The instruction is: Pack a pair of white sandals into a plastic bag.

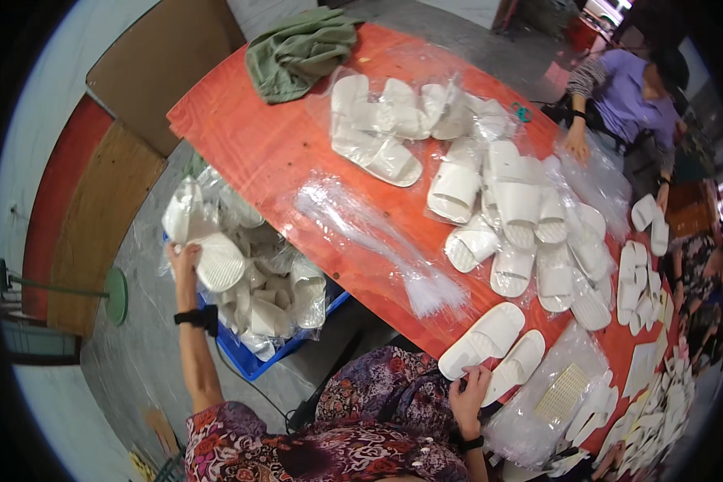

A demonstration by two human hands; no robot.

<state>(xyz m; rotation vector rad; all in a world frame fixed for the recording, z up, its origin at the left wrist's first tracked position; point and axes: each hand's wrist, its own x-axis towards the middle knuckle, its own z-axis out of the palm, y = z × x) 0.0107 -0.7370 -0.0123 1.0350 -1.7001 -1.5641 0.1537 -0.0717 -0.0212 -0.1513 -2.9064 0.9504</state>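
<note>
Over the blue crate (253,368) at the left, my left hand (185,261) is closed on a pair of white slippers (219,263), which looks wrapped in clear plastic. Heaped inside the crate are more bagged white slippers (269,315). At the table's near edge my right hand (468,395) has its fingers curled at the heel ends of two white slippers (485,341) lying side by side; its grip is partly hidden. Right of that hand lies a stack of clear plastic bags (506,426) with a yellowish gridded sheet (562,392) on it.
Bagged white slippers (512,201) cover much of the red table (249,153). Loose plastic bags (377,241) lie mid-table, a green cloth (297,55) at the far corner, small green scissors (521,112) near the far edge. A co-worker in purple (631,96) reaches in at the far right.
</note>
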